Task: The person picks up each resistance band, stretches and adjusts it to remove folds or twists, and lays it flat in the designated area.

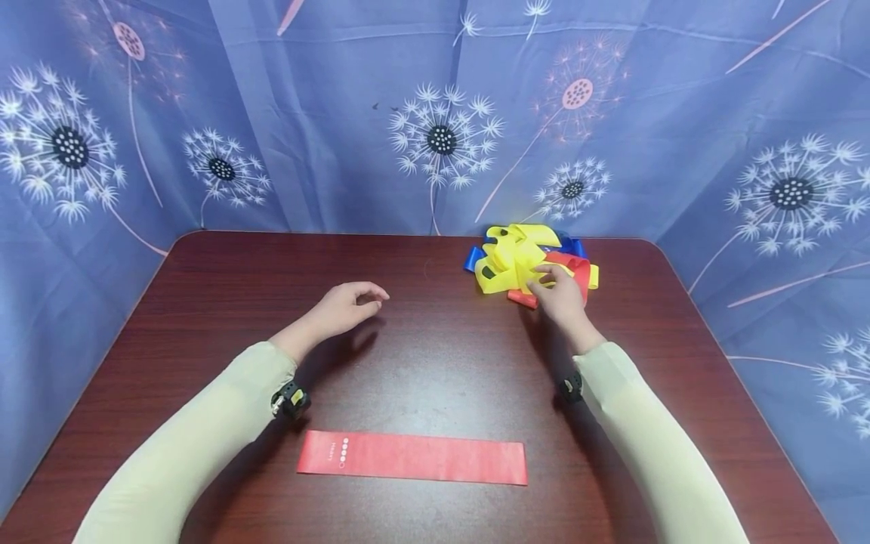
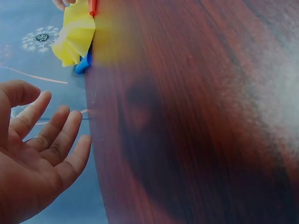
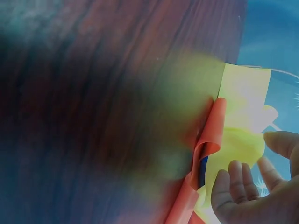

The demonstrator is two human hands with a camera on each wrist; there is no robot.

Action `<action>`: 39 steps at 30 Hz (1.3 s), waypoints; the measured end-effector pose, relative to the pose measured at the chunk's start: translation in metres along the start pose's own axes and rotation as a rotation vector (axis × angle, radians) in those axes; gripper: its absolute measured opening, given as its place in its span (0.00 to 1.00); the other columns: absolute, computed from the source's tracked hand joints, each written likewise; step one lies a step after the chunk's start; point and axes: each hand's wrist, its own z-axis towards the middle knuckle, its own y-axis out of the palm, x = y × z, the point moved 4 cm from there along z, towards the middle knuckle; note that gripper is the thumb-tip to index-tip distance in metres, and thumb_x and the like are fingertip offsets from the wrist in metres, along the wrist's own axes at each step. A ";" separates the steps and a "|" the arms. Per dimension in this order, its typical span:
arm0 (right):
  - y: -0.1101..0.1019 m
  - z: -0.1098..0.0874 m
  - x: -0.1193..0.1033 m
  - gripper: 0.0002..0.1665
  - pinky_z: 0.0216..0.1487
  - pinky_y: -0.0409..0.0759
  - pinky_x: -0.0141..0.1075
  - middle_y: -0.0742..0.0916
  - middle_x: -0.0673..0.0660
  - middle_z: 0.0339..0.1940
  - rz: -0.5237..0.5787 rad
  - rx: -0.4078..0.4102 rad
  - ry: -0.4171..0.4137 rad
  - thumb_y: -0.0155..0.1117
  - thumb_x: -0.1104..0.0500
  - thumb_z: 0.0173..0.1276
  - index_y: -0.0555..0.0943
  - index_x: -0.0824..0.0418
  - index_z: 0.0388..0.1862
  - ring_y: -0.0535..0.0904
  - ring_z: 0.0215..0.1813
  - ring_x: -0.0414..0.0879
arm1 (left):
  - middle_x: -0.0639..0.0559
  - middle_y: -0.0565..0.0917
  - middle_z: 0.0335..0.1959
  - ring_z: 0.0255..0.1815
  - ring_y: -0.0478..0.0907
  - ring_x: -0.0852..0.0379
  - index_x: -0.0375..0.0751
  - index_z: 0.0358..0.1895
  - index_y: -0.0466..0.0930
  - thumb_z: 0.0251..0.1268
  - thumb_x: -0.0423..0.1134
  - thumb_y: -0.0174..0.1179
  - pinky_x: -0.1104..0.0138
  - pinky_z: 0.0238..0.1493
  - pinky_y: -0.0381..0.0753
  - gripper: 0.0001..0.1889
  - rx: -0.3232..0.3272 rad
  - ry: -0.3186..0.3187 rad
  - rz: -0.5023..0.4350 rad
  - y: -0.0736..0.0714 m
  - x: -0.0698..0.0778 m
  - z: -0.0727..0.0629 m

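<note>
My right hand [image 1: 560,301] reaches over a heap of loose resistance bands at the back right of the table. Its thumb and fingers are spread, with the tips right at the yellow band [image 1: 506,261]; in the right wrist view, yellow folds [image 3: 245,95] overlap the fingertips. Under and beside the yellow lie a red band [image 1: 579,266] and a blue band [image 1: 473,259], partly hidden. My left hand [image 1: 343,308] hovers above the table, left of the middle, its fingers loosely bent with nothing between them. A flat red band [image 1: 435,457] printed with white circles lies straight near the front.
The dark wooden table [image 1: 224,302] backs onto a blue curtain [image 1: 326,113] with dandelion prints, which also hangs along both sides. Each sleeved wrist wears a small black camera [image 1: 291,398]. The heap sits close to the table's back edge.
</note>
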 end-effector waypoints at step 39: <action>-0.043 0.001 -0.065 0.16 0.36 0.75 0.22 0.86 0.67 0.50 0.082 0.062 -0.151 0.56 0.61 0.79 0.82 0.68 0.58 0.78 0.35 0.36 | 0.39 0.86 0.58 0.64 0.81 0.44 0.36 0.63 0.80 0.71 0.35 0.58 0.54 0.70 0.75 0.19 -0.076 0.137 0.007 0.013 0.082 0.064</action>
